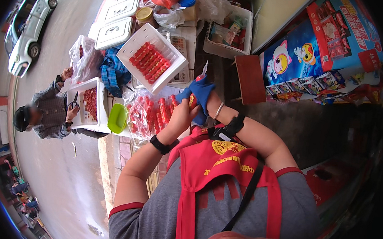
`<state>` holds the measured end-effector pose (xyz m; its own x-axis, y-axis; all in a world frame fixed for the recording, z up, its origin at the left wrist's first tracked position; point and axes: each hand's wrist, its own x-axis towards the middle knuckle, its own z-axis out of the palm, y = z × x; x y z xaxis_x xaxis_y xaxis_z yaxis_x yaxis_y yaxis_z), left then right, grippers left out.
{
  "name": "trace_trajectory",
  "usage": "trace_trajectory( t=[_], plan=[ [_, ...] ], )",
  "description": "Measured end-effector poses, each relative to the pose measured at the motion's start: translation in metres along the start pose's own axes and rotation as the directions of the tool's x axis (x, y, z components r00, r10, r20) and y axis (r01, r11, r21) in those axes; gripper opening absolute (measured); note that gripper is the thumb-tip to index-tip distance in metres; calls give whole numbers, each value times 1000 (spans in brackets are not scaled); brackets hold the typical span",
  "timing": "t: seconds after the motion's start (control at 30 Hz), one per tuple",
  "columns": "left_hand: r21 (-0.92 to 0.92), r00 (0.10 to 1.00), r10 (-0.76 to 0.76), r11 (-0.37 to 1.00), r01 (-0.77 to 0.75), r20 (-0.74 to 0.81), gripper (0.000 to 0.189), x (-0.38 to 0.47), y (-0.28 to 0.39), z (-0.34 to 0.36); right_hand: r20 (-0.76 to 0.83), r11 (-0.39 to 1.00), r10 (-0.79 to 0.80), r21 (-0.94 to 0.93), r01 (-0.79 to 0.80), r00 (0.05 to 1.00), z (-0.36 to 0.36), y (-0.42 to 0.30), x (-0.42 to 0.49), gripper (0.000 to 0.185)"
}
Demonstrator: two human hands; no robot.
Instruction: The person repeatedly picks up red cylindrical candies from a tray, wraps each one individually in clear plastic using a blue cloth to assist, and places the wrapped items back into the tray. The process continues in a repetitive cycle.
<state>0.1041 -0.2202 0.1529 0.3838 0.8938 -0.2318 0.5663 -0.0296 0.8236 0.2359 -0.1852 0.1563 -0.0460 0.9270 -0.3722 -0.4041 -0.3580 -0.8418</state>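
Observation:
In front of my chest, both hands are closed around a slim red packet with yellow markings (192, 101). A clear pointed tip (205, 67) sticks out beyond my right hand. My left hand (182, 116) grips the packet's near part. A blue cloth (203, 90) covers most of my right hand (214, 102), so its fingers are largely hidden. Just left of my left hand, bumpy red sticks in clear wrapping (159, 112) lie on the table. More wrapped red sticks (150, 62) sit in rows inside a white foam box (129, 58) beyond my hands.
Across the table, a person (52, 107) holds scissors (74, 103) over a white box of small red pieces (105, 109). A green plastic basin (117, 118) stands beside it. Lidded metal trays (114, 32) are farther back. A brown stool (250, 79) stands to the right.

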Motion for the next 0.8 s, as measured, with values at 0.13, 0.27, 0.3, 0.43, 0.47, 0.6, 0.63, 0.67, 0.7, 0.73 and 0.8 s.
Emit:
trace_trajectory(
  t=[0.13,0.27,0.3,0.43,0.47,0.6,0.63,0.67,0.7,0.73,0.8],
  plan=[
    [180,981,137,970,-161,135,34,1,3,-17,506,132,-223,-831,540,833,-5,9,17,19],
    [-146,988,-33,988,55,148,34,9,11,-53,476,656,71,-684,319,876,-27,8,26,18],
    [-324,1000,22,946,-19,3,32,10,13,-55,470,792,94,-569,220,878,-30,10,27,17],
    [-585,976,143,783,-212,-162,31,21,21,-46,660,708,40,-548,444,750,-28,22,27,19],
    [-617,983,182,769,-166,-38,32,24,19,-48,726,689,-66,-463,557,685,-30,22,25,21],
    [-939,995,97,341,-41,-9,29,31,17,-34,629,956,232,-5,-294,742,-36,19,10,23],
    [-960,998,70,278,-29,-10,29,33,16,-33,609,867,335,100,-488,719,-37,17,7,23],
    [-976,999,48,217,-11,-1,29,34,15,-33,676,687,344,292,-666,651,-38,15,4,25],
    [-988,1000,27,155,4,8,29,35,15,-33,653,728,333,280,-626,680,-39,14,2,26],
    [-990,1000,14,141,21,23,30,36,15,-33,614,780,293,290,-555,733,-39,13,-1,27],
    [-988,999,23,155,19,23,28,36,16,-34,567,806,273,305,-507,777,-37,13,-4,29]
  ],
)
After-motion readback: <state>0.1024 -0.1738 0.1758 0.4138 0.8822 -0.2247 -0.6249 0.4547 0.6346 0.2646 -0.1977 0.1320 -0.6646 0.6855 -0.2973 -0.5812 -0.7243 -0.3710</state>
